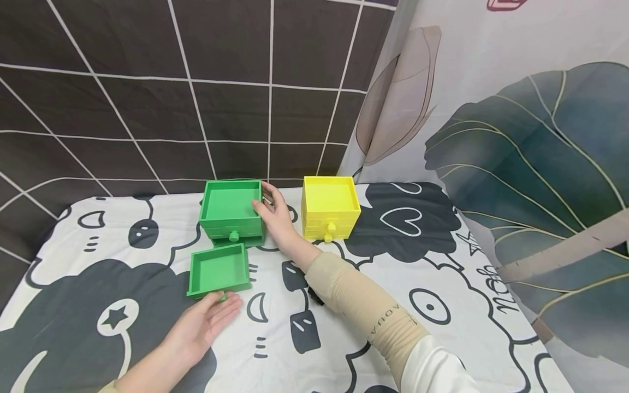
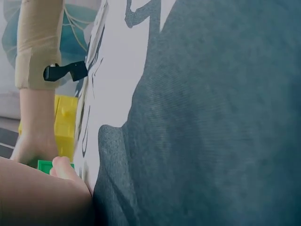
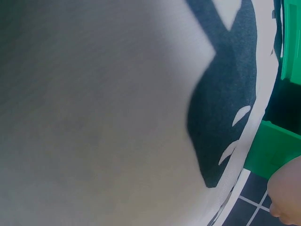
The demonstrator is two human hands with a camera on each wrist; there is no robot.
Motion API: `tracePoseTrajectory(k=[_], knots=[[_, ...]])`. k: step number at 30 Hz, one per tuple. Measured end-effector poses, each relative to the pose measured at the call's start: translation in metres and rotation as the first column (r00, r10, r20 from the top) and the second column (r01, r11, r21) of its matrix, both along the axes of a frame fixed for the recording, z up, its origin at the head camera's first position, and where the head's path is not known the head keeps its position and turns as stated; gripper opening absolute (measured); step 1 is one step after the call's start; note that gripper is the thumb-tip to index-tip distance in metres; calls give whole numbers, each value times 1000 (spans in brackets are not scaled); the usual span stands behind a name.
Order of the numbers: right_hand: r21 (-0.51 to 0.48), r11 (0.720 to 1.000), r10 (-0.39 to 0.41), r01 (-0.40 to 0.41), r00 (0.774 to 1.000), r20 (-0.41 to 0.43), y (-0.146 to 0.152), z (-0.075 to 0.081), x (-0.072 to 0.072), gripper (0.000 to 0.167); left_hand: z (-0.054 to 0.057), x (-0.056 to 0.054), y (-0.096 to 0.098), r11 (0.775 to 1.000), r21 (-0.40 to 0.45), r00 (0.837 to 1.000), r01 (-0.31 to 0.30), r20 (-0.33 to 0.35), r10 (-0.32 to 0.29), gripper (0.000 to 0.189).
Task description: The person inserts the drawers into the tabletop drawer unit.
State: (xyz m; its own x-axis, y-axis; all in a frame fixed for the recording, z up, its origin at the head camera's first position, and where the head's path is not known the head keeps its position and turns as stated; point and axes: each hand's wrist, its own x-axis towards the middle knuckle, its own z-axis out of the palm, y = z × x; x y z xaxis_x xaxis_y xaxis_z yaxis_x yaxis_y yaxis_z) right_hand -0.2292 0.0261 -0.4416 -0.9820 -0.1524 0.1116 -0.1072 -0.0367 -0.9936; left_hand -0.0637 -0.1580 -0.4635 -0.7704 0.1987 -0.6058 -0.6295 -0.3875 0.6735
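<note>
A green drawer (image 1: 219,269) is out in front of the two-tier green box (image 1: 231,203), its inside bare. At its front, my left hand (image 1: 199,327) is palm up, with the thumb and fingers pinching the small green knob (image 1: 223,297). My right hand (image 1: 279,218) grips the box by its right side, thumb at the top rim and fingers along the outer wall. The box's upper drawer is in place, and below it a dark opening (image 3: 284,104) shows in the right wrist view.
To the right of the green box stands a yellow box (image 1: 330,210) with knobs on its front. Everything rests on a black-and-white patterned cloth (image 1: 363,349). Behind hang a dark grid-patterned cloth (image 1: 231,114) and a leaf-patterned curtain (image 1: 472,142).
</note>
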Motion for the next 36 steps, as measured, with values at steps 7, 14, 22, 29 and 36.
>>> tracePoseTrajectory(k=[7,14,22,29,36], knots=[[2,1000,3,-3,1000,0,1,0,0,62,2,-3,10,1000,-3,1000,21,-15,-22,18],[-6,1000,2,-2,1000,3,1,0,0,63,5,-8,18,999,3,998,51,-34,-51,17],[-8,1000,-2,2,1000,-11,0,1,1,61,4,-14,23,999,0,998,50,-45,-50,16],[-8,1000,-7,7,1000,-5,-1,1,2,61,5,-16,25,999,4,999,35,-41,-35,15],[-13,1000,-12,11,1000,-10,0,1,1,61,10,-18,24,1000,10,999,29,-38,-28,15]])
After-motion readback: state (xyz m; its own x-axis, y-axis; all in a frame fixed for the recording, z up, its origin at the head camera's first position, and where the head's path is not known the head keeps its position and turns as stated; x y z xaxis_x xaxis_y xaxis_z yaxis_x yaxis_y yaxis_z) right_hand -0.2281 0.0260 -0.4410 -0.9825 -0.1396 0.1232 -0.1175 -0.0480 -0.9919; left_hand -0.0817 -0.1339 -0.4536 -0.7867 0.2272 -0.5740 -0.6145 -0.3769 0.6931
